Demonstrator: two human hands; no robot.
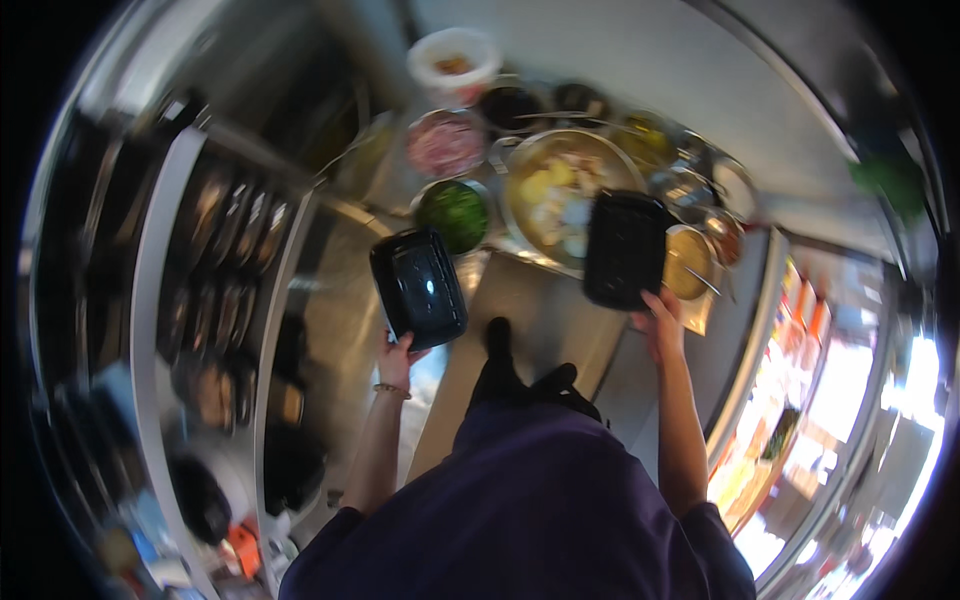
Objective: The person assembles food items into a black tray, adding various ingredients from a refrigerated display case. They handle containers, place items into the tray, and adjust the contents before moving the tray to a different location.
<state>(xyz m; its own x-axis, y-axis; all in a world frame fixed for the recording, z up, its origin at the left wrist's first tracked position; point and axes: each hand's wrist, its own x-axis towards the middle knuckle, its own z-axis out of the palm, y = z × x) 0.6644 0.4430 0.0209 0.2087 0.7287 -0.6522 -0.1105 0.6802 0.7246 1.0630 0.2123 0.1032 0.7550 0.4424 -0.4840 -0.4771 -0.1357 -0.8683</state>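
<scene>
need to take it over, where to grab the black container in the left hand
Probably the left long rim of the black rectangular container, coming from the left: the left hand holds its near end, greens show beyond its far end, and that edge is exposed.

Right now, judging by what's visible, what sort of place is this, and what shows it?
Probably a food-preparation kitchen: a wide metal pan holding food chunks, chopped greens beside it, and a black tray in the left hand.

Smooth, glossy, plastic-looking left tray (416,288)
</scene>
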